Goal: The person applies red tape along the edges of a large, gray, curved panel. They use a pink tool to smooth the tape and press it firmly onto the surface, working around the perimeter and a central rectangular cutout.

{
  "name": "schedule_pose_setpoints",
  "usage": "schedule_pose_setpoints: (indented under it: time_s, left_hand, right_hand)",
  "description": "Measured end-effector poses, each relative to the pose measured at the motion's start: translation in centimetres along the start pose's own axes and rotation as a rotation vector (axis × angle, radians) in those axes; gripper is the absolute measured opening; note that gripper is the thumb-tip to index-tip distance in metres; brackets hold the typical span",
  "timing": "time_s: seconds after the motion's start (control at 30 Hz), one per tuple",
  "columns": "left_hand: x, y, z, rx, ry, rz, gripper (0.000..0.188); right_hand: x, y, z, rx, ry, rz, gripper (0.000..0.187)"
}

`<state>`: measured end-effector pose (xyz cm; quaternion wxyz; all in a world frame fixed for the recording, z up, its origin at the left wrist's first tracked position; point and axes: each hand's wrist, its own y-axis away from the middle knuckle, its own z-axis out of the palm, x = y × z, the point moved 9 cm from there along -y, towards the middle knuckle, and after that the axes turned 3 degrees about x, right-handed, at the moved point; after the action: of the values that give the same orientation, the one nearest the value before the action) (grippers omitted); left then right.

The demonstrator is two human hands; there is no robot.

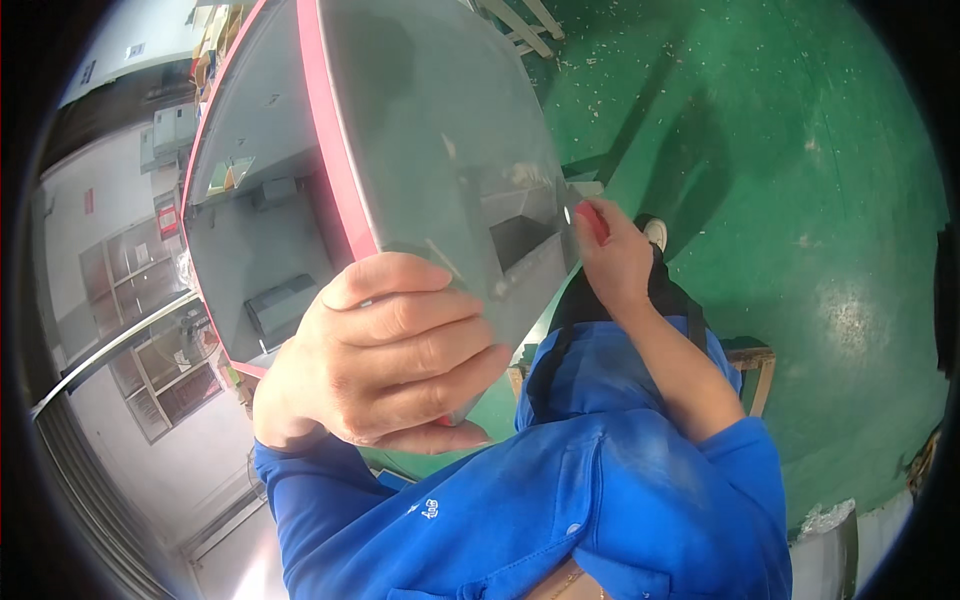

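A large glossy grey panel [420, 150] stands tilted in front of me. Its dark reflective face [265, 215] is on the left, edged with pink-red strips [335, 130]. My left hand [395, 350] wraps its fingers over the panel's near corner and grips it; the thumb is below, next to a bit of red. By the panel's right edge, my right hand [615, 260] is closed round a small red thing [592, 222]. Its kind is mostly hidden by the fingers. Whether this hand also touches the panel I cannot tell.
The green floor [800, 250] carries scattered white specks. A wooden stool or stand [755, 365] is close beside my legs. White legs of a stand [525, 25] show at the top. On the left are a pale wall with windows [155, 270] and grey boxes [172, 130].
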<state>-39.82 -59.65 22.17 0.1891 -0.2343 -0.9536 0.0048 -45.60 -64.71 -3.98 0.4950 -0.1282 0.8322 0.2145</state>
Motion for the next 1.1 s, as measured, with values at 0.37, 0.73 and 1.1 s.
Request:
schedule_pose_setpoints:
  time_s: [0.37, 0.73, 1.1]
  left_hand:
    - [-0.1, 0.3, 0.0, 0.016, -0.012, 0.002, 0.038]
    - [0.0, 0.2, 0.1, 0.018, -0.017, 0.006, 0.038]
    - [0.0, -0.1, -0.1, 0.019, -0.005, -0.004, 0.036]
  right_hand:
    - [-1.4, -0.3, 1.0, -0.176, -0.046, 0.038, 0.024]
    - [-0.6, 0.3, 1.2, -0.195, -0.154, 0.088, 0.027]
    - [-0.5, 0.4, 1.4, -0.179, -0.131, 0.13, 0.026]
